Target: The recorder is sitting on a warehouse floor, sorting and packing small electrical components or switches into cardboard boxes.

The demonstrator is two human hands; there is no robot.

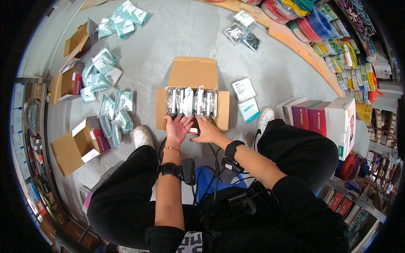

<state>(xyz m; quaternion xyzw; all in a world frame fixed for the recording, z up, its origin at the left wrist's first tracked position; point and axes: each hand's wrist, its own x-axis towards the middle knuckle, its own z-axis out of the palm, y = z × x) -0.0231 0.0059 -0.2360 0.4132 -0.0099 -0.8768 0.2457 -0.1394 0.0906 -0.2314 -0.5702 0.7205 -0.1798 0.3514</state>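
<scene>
An open brown cardboard box (193, 71) stands on the floor in front of me, its flaps folded out. Inside it a row of clear-wrapped flat packets (192, 102) stands on edge, black and white in colour. At the box's near edge my left hand (179, 127) lies palm up, fingers spread, holding nothing. Beside it my right hand (206, 130) reaches over the same edge with its back up and thumb apart. Its fingertips are close to the packets; whether they touch is hard to see. Nothing shows in its grasp.
Several teal-and-white wrapped packets (102, 71) lie in heaps at the left, by open cardboard boxes (67, 80). Two square packets (244, 89) lie right of the box, and dark ones (242, 34) farther off. Closed boxes (310, 119) stand by my right leg. Wire coils (314, 27) fill shelving.
</scene>
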